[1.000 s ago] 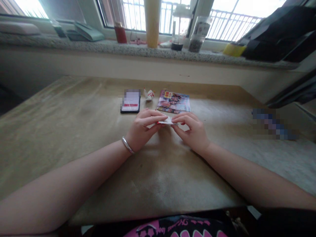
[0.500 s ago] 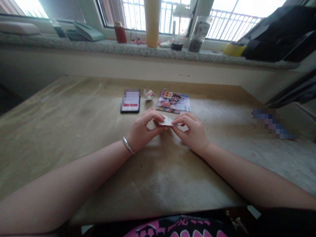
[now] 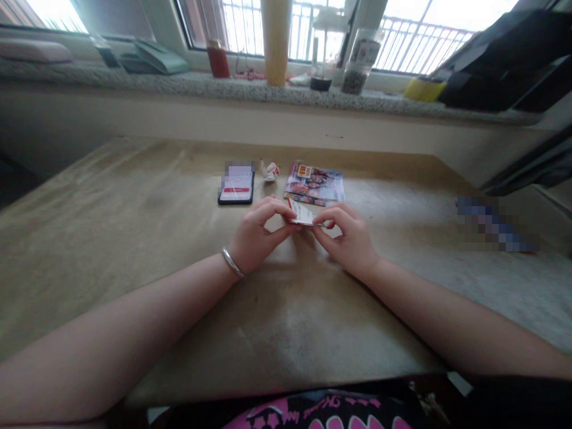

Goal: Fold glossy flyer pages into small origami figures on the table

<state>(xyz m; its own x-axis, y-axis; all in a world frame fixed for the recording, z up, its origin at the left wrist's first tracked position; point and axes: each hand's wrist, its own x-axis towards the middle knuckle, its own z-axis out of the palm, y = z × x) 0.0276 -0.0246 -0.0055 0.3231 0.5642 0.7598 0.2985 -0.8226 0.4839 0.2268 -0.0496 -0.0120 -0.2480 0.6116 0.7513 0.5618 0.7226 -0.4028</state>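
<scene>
Between my hands is a small piece of folded paper [image 3: 302,214], white with a red edge and some print. My left hand [image 3: 263,232] pinches its left side between thumb and fingers, with a silver bangle on the wrist. On the other side, my right hand [image 3: 346,235] pinches the paper's right end. Just beyond my fingers lies a stack of colourful printed leaflets [image 3: 315,182]. A small folded paper figure [image 3: 270,171], white with red marks, stands left of the stack. Part of the paper is hidden by my fingertips.
A phone [image 3: 236,185] with a lit screen lies left of the paper figure. A blurred bluish object [image 3: 494,225] is at the table's right. Along the granite windowsill [image 3: 179,83] stand a red jar [image 3: 218,59], a yellow cylinder [image 3: 276,44] and clear containers [image 3: 357,62].
The paper has turned a little between my fingers, so its red edge now shows at the upper left instead of the lower left. Both hands have barely moved.
</scene>
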